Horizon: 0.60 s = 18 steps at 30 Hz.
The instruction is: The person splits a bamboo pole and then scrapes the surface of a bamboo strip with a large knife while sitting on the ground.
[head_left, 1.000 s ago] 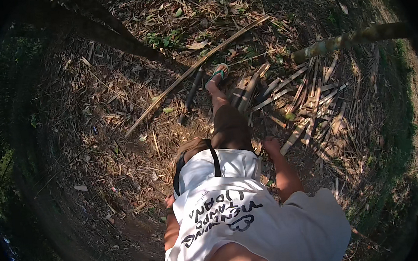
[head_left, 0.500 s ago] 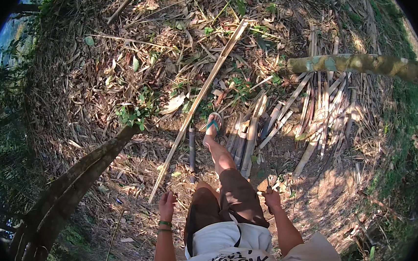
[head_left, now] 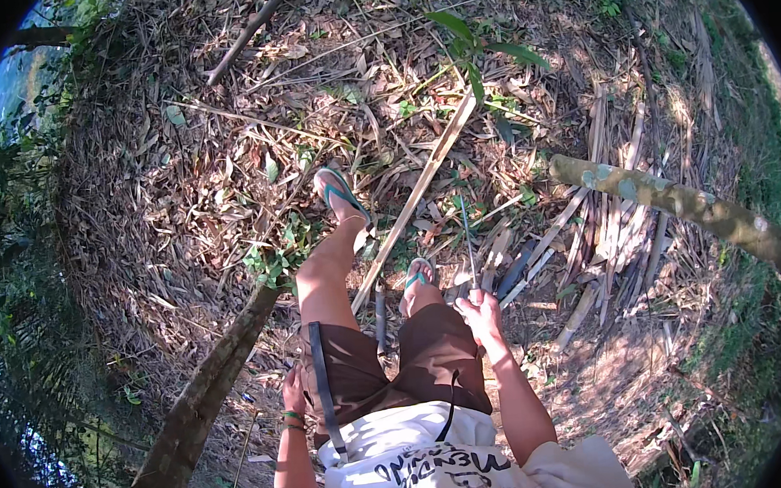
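Note:
My right hand [head_left: 480, 315] is closed round the handle of a machete [head_left: 469, 247], whose long, thin blade shows nearly edge-on and points away from me. Beside my left thigh hangs my left hand [head_left: 294, 391], its fingers loose and partly out of sight, with nothing seen in them. A long split bamboo strip [head_left: 418, 191] lies slantwise on the ground, passing between my feet. Just beyond the machete lie cut bamboo pieces [head_left: 512, 271]. A short dark tube [head_left: 380, 314] rests near my right foot.
On the left a tree trunk [head_left: 206, 401] leans across the ground, and a mossy trunk [head_left: 671, 194] juts in from the right. Split bamboo strips [head_left: 615, 235] are heaped at the right. A leafy green sapling [head_left: 472, 49] stands ahead; dry leaves [head_left: 210, 166] cover the ground.
My left foot has stepped forward, left of the bamboo strip. My right hand has risen forward and left with the machete, and my left hand has dropped back toward my thigh.

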Available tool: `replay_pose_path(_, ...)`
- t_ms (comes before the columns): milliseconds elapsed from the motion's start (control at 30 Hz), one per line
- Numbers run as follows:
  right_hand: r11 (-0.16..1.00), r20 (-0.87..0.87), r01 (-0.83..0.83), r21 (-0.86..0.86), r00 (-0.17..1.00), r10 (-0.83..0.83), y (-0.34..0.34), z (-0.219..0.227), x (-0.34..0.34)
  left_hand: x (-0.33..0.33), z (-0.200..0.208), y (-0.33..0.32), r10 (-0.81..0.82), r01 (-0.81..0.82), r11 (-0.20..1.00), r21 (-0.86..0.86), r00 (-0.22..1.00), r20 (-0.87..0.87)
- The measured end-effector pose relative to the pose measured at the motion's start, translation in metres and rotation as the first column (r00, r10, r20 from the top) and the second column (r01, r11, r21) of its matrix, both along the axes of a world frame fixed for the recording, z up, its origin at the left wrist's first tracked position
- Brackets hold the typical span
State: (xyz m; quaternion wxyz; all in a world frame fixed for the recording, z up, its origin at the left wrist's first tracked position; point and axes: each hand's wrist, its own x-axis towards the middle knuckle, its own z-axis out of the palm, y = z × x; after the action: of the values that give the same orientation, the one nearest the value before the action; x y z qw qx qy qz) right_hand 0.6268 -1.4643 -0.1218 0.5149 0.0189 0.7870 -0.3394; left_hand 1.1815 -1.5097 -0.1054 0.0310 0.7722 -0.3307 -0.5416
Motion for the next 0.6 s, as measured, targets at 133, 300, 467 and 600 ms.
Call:
replay_pose_path(133, 0.978, 0.018, -0.093, -0.189, 0.995, 0.098, -0.176, -0.001, 0.026, -0.045, 0.0, -0.073, 0.094, -0.109, 0.985, 0.131, 0.989, 0.113)
replay_pose_path(300, 0.948, -0.03, -0.198, -0.25, 0.98, 0.196, -0.37, -0.051, 0.058, -0.031, -0.097, -0.222, -0.314, 0.298, 0.947, 0.123, 0.939, 0.14)
replay_pose_path(467, 0.953, -0.011, -0.299, 0.051, 0.954, 0.3, -0.557, -0.105, 0.064, -0.177, -0.058, -0.474, -0.145, 0.146, 0.989, -0.006, 0.989, 0.021)
replay_pose_path(600, 0.917, -0.305, -0.396, 0.04, 0.869, 0.389, -0.634, -0.225, 0.061, -0.242, -0.068, -0.564, -0.233, 0.229, 0.904, -0.36, 0.972, 0.032)
